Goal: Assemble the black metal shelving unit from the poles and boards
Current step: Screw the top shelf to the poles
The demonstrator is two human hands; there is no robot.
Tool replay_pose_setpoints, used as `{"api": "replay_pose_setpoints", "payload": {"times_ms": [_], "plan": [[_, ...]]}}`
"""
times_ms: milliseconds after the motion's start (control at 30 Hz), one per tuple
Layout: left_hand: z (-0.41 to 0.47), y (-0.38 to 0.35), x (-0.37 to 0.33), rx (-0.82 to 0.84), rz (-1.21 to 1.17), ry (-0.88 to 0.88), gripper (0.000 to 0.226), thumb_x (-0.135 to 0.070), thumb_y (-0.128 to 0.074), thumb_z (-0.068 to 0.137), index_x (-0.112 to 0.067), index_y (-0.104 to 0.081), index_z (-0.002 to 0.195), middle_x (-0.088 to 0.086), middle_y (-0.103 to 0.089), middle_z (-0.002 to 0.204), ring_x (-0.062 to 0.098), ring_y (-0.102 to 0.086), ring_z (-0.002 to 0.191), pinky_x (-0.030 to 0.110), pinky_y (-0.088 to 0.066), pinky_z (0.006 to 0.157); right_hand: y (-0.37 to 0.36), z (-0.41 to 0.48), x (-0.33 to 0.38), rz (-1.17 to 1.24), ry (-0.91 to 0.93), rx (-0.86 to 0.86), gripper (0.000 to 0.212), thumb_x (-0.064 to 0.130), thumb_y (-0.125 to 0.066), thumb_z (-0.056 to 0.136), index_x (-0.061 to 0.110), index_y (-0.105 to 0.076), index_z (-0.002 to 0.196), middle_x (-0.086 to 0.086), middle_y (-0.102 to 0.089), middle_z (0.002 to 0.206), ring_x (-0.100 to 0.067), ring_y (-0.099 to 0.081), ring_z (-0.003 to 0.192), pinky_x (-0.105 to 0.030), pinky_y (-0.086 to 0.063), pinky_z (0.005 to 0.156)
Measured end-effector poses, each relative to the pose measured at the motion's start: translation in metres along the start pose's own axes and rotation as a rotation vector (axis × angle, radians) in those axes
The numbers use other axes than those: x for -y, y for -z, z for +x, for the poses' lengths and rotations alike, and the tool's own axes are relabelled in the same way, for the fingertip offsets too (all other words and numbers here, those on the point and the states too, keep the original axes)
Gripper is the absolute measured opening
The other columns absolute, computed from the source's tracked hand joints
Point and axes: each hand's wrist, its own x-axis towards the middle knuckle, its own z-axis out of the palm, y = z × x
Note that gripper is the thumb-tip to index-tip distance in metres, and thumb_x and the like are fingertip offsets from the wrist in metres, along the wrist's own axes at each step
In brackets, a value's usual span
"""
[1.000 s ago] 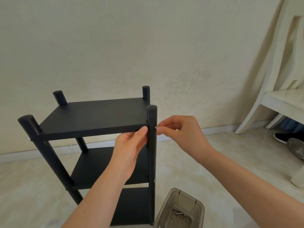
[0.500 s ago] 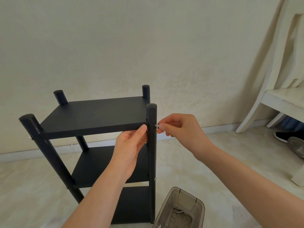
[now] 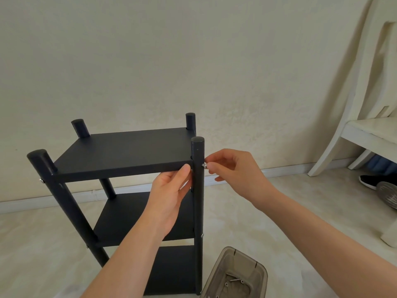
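- Shelving unit [image 3: 129,218], head view: black, standing upright on the pale floor [image 3: 247,211] near a cream wall [image 3: 193,61], straight ahead of the person and partly between the two forearms.
- Three boards sit between four poles, one above another: top board [image 3: 124,151], middle board [image 3: 120,224], bottom board [image 3: 171,269].
- Front right pole [image 3: 198,211] stands upright, nearest the camera. Front left pole [image 3: 64,201] appears to lean left in the wide-angle picture. The capped ends of the rear left pole [image 3: 80,128] and rear right pole [image 3: 190,121] rise above the top board.
- Left hand [image 3: 169,196]: the thumb lies on the front edge of the top board, just beside the front right pole. The fingers pass under the board and are hidden. The grip holds that corner of the board.
- Right hand [image 3: 234,175]: fingertips pinch a silver screw [image 3: 204,166] that projects from the right side of the front right pole at top-board level. The grip is narrow and holds the screw.
- The screw head stands proud of the pole; how deep the thread sits cannot be told.
- Other silver screw heads show on the front left pole at top-board level and on both front poles at middle-board level.
- Translucent grey container [image 3: 247,257] sits on the floor just beside the foot of the front right pole, with loose screws [image 3: 234,281] inside.
- White chair [image 3: 365,134] stands at the far right, with a black shoe [image 3: 369,179] on the floor under it.
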Motion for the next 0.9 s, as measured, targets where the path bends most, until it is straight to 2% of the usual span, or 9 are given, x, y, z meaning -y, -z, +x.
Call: {"api": "replay_pose_setpoints", "payload": {"times_ms": [133, 300, 500, 633, 767, 900], "plan": [[-0.0003, -0.0008, -0.0011, 0.001, 0.012, -0.007, 0.013, -0.035, -0.068, 0.077, -0.032, -0.08, 0.081, -0.003, -0.078, 0.096, 0.011, -0.073, 0.095, 0.014, -0.054, 0.062, 0.0002, 0.0007, -0.0014, 0.01, -0.005, 0.032, 0.009, 0.022, -0.062, 0.095, 0.024, -0.068, 0.102, 0.002, -0.071, 0.098, -0.013, -0.069, 0.092, -0.032, -0.06, 0.085], [-0.0009, -0.0023, -0.003, -0.008, 0.02, -0.009, 0.012, -0.035, -0.068, 0.077, -0.034, -0.08, 0.079, -0.003, -0.077, 0.096, 0.011, -0.073, 0.095, 0.014, -0.055, 0.062, 0.0015, 0.0016, -0.0029, -0.018, 0.028, 0.012, 0.007, 0.027, -0.065, 0.093, 0.029, -0.07, 0.097, 0.008, -0.072, 0.098, -0.009, -0.068, 0.093, -0.034, -0.056, 0.093], [-0.0004, -0.0024, -0.0048, 0.009, 0.034, -0.019, 0.012, -0.035, -0.068, 0.078, -0.036, -0.08, 0.079, -0.003, -0.077, 0.096, 0.012, -0.073, 0.097, 0.016, -0.056, 0.064, 0.0027, 0.0018, -0.0042, -0.041, 0.055, -0.005, 0.005, 0.027, -0.066, 0.092, 0.029, -0.071, 0.092, 0.014, -0.07, 0.091, -0.004, -0.067, 0.086, -0.022, -0.054, 0.087], [-0.0016, -0.0023, -0.0051, 0.002, 0.033, -0.011, 0.012, -0.034, -0.068, 0.079, -0.034, -0.08, 0.076, -0.002, -0.078, 0.093, 0.012, -0.074, 0.095, 0.016, -0.056, 0.063, 0.0005, 0.0023, -0.004, -0.059, 0.066, -0.011, 0.007, 0.025, -0.065, 0.093, 0.023, -0.072, 0.091, 0.01, -0.071, 0.09, -0.006, -0.065, 0.086, -0.02, -0.053, 0.083], [-0.002, -0.0028, -0.0053, 0.007, 0.024, -0.009, 0.023, -0.025, -0.065, 0.091, -0.033, -0.08, 0.076, -0.001, -0.078, 0.093, 0.012, -0.074, 0.095, 0.016, -0.056, 0.064, -0.0002, 0.0012, -0.003, -0.095, 0.096, -0.013, 0.006, 0.025, -0.065, 0.094, 0.028, -0.069, 0.09, 0.013, -0.069, 0.09, -0.004, -0.063, 0.087, -0.011, -0.048, 0.076], [-0.0025, -0.003, -0.0054, -0.01, 0.017, 0.0, 0.02, -0.025, -0.066, 0.089, -0.029, -0.08, 0.076, 0.001, -0.077, 0.094, 0.014, -0.074, 0.096, 0.017, -0.057, 0.065, 0.0002, -0.0025, -0.0021, -0.173, 0.16, -0.024, 0.012, 0.026, -0.066, 0.093, 0.035, -0.065, 0.087, 0.023, -0.063, 0.084, 0.004, -0.058, 0.087, -0.001, -0.043, 0.071]]}}
